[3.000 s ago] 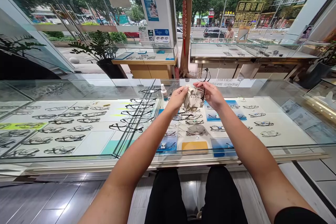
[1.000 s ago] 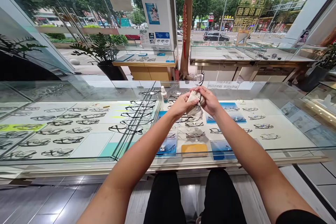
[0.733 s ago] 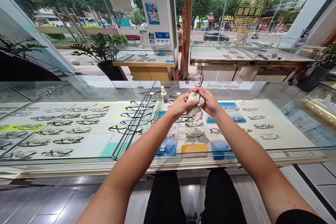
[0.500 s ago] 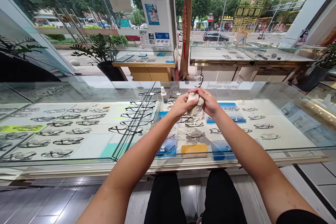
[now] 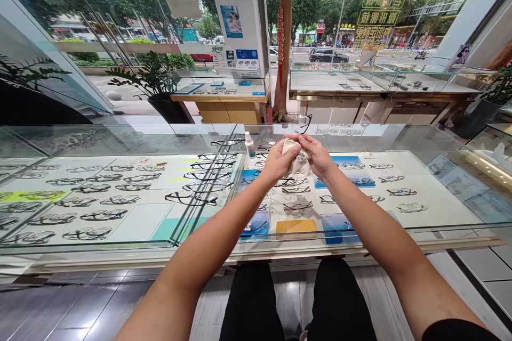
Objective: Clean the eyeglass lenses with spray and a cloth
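Note:
Above the glass counter, my left hand point(image 5: 279, 161) is closed on a cream cleaning cloth point(image 5: 299, 166) with dark print, which hangs down between both hands. My right hand point(image 5: 317, 156) pinches a pair of eyeglasses point(image 5: 307, 126). One dark temple and a clear lens stick out beyond the fingertips, and the rest of the frame is hidden by the hands and cloth. The cloth also touches the right fingers. Just left of the hands, a small white spray bottle point(image 5: 249, 145) stands upright on the counter top.
Beneath me runs a glass display counter point(image 5: 132, 253) with several rows of eyeglasses point(image 5: 116, 200) inside. An orange case point(image 5: 296, 227) and blue cards point(image 5: 344, 168) lie under the glass. Past it stand a tree trunk point(image 5: 285, 37), further showcases point(image 5: 340, 82) and a potted plant point(image 5: 166, 101).
My left fingers and the cloth have shifted slightly, and the cloth's top edge is now folded up at the left thumb. The eyeglasses have tilted a little to the right.

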The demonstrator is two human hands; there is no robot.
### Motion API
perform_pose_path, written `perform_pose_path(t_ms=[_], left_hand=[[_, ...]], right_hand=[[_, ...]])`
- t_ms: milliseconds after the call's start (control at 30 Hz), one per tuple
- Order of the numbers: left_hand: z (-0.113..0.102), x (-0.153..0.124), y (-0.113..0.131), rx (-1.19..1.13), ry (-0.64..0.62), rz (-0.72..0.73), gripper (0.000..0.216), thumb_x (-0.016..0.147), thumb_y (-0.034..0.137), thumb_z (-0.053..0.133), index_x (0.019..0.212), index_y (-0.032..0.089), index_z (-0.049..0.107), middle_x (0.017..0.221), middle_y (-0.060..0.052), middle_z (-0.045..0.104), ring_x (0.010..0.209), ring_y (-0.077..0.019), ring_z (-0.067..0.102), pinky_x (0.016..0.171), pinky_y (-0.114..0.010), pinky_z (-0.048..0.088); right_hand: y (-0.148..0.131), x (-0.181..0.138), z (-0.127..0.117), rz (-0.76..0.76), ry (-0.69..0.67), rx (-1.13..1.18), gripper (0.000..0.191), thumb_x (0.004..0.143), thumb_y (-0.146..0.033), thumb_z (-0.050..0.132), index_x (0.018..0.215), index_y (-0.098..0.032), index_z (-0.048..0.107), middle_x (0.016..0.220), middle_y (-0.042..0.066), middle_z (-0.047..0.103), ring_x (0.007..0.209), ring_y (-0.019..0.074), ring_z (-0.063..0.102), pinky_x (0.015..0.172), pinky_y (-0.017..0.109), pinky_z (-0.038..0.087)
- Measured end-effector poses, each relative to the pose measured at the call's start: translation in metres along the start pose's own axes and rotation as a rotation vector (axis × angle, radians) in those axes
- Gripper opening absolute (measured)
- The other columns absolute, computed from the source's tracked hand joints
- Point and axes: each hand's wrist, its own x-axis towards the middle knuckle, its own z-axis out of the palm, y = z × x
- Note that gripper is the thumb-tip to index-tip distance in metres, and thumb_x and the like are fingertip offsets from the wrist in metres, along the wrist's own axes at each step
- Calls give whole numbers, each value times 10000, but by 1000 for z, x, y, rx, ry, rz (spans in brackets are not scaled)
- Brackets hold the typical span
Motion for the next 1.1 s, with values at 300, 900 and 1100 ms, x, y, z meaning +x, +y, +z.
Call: perform_pose_path(t_ms=[300, 900, 1100], left_hand=[[-1, 0, 4, 62, 106, 68, 619, 756, 736, 921, 858, 163, 710, 722, 18, 605, 663, -118, 491, 619, -260, 387], [-10, 4, 6, 136, -157, 29, 677, 697, 677, 982, 1034, 138, 750, 838, -10, 669, 742, -139, 544, 693, -260, 421], [-5, 1, 3, 117, -55, 42, 652, 739, 709, 945, 1015, 146, 764, 791, 1, 681, 703, -133, 538, 668, -257, 419]], right_hand=[[-1, -7, 8, 25, -33, -34, 440, 742, -625, 969, 989, -273, 871, 1158, 39, 868, 1218, 294, 764, 1061, 413, 630], [0, 8, -13, -14, 69, -30, 437, 685, -549, 1007, 794, -252, 706, 1063, 58, 866, 928, 222, 753, 800, 327, 615], [3, 5, -10, 15, 15, 8, 432, 671, -530, 1029, 824, -254, 734, 1154, 44, 870, 1011, 236, 776, 870, 347, 644]])
